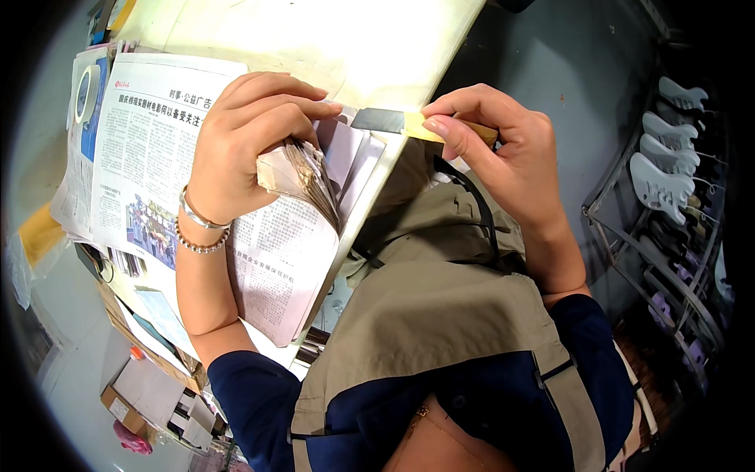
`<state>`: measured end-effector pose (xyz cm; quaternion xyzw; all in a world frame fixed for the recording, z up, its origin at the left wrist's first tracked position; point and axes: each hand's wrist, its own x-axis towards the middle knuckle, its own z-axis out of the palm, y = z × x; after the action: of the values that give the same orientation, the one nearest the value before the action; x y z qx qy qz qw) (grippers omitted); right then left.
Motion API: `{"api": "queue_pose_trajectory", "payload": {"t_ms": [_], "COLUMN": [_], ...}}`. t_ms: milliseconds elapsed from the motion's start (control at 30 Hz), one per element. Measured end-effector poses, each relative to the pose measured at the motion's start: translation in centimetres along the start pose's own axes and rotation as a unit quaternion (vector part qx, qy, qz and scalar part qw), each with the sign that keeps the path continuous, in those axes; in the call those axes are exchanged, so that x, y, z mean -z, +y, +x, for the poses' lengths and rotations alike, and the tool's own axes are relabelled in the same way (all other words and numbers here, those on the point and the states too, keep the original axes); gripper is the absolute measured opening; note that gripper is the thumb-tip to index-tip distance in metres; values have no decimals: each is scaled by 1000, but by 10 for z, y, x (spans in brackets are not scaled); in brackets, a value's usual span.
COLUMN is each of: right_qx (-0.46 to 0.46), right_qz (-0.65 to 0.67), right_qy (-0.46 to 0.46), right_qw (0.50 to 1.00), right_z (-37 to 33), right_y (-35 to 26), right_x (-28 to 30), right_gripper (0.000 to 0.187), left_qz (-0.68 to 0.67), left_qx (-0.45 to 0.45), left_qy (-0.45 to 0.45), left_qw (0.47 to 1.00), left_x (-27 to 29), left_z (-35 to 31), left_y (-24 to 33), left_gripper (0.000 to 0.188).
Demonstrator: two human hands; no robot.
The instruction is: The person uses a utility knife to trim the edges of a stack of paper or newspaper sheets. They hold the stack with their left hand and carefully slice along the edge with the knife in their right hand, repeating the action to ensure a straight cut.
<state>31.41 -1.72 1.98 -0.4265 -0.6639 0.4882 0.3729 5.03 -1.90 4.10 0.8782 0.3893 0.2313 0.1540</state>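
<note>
Over a table [314, 47] spread with newspaper [130, 149], the left hand [244, 134] curls around a worn wad of folded paper [292, 175], while the right hand [503, 145] pinches a yellow-handled blade [414, 126] near it, the wad already gathered, the blade's work seemingly unfinished.

"What's filling the room?"
"A long, cream-white desk [385, 35] is stretching away on the left, and strong white light is washing out its far end."
"And on the right?"
"A smooth, blue-grey floor [562, 110] is spreading beyond it. Near the edge, a grey metal-barred rack [668, 275] is standing, with white guitar-shaped bodies [661, 187] lining up along it."
"Lower left?"
"A brown-and-white cardboard box [149, 393] is sitting there."
</note>
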Motion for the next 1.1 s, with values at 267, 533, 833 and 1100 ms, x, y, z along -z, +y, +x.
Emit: {"api": "queue_pose_trajectory", "payload": {"t_ms": [267,533,833,1100], "right_qx": [-10,-20,38,-133], "right_qz": [-14,0,-97,-199], "right_qy": [-14,7,-101,-328], "right_qw": [1000,1000,990,914], "right_z": [0,5,33,104], "right_y": [-1,-1,-7,-45], "right_x": [2,2,17,26], "right_gripper": [9,12,22,21], "left_qz": [0,-12,-34,-36], "left_qx": [-6,-14,-23,-32], "left_qy": [8,6,-3,-6], "left_qw": [1000,1000,999,999], "left_x": [1,2,1,-8], "left_z": [0,-1,-2,-2], "left_y": [1,-1,-5,-13], "left_gripper": [20,21,26,29]}}
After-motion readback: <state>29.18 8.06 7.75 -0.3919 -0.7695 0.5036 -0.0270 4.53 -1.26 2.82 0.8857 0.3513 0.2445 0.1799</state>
